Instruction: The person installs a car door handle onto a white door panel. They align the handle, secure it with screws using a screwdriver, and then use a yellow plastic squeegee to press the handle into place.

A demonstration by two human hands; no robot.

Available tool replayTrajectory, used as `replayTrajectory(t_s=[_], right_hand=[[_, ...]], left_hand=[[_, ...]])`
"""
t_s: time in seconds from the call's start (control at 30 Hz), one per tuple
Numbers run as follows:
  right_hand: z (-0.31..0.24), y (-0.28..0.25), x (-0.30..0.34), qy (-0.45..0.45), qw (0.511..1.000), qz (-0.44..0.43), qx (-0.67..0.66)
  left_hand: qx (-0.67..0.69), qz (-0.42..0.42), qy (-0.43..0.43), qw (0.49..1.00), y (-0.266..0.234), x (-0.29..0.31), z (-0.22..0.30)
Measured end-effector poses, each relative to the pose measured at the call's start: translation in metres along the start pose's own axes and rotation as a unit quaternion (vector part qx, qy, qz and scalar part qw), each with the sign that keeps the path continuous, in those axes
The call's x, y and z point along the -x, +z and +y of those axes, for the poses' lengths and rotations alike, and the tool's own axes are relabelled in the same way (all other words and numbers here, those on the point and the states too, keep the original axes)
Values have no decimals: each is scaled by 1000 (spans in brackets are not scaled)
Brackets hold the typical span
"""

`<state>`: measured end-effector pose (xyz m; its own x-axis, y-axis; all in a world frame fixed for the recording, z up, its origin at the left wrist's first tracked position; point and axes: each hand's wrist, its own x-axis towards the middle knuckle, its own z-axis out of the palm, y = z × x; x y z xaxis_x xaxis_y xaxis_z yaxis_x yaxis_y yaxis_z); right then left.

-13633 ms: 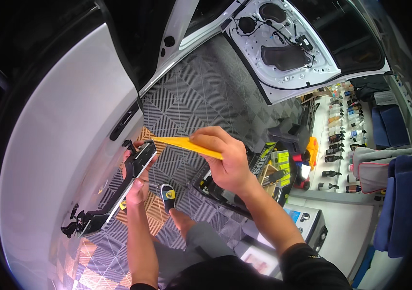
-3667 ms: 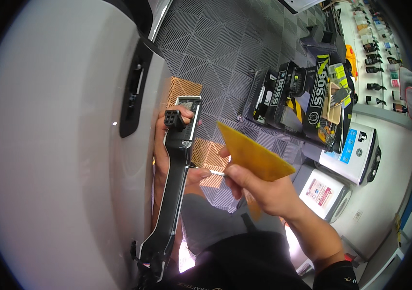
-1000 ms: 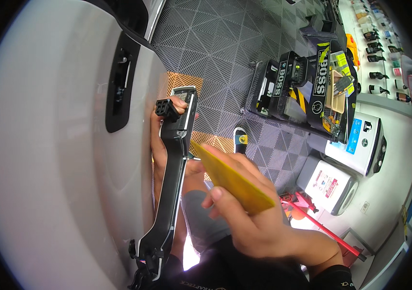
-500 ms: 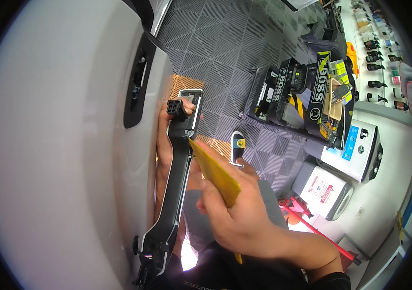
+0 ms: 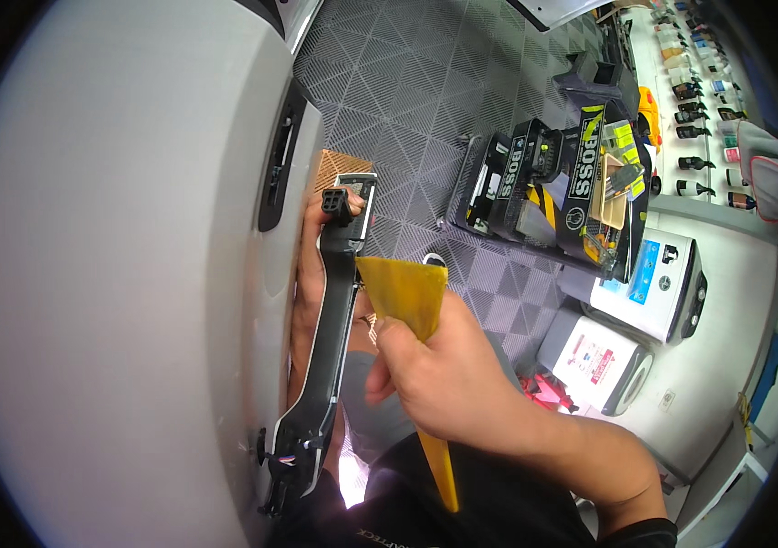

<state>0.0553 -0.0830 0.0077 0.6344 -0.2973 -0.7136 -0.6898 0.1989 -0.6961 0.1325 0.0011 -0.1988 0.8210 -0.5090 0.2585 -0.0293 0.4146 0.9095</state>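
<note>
Firmly closed, the right hand (image 5: 444,374) has hold of a yellow scraper (image 5: 405,297), its fingers wrapped round the narrow waist and its thumb against the lower part of the blade. The left hand (image 5: 311,274) is curled from behind round the upper part of a long black trim piece (image 5: 336,310); fingertips show near its block-shaped socket (image 5: 338,205).

The scraper is flat, smooth and slightly see-through, flaring to a straight wide edge, with a tapering handle. The trim looks like hard plastic, slim and gently bent, with a pale rim and small coloured wires (image 5: 289,459) near its lower end. It is beside the glossy, pale car door (image 5: 152,274), above ridged floor tiles (image 5: 389,110).

The trim's long axis runs from away from the person back toward their body, leaning left at the near end. The scraper's wide edge points away, its left corner at the trim's right edge; whether they touch is unclear. Its handle slants back toward the body. The right forearm reaches in from the lower right.
</note>
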Motion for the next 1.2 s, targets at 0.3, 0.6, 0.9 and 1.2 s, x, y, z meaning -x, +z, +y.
replayTrajectory(t_s=[0.3,0.6,0.9,1.2], right_hand=[[-2,2,-6,13,999,10,29],[-27,-54,-33,75,987,-137,45],[-12,-12,-12,101,991,-54,-68],[-2,22,-4,80,950,67,-295]], left_hand=[[-32,-18,9,999,-4,0,-3],[-80,-39,-4,996,-8,-3,4],[-40,-6,-12,999,-4,-3,-3],[35,65,-119,990,6,-1,5]])
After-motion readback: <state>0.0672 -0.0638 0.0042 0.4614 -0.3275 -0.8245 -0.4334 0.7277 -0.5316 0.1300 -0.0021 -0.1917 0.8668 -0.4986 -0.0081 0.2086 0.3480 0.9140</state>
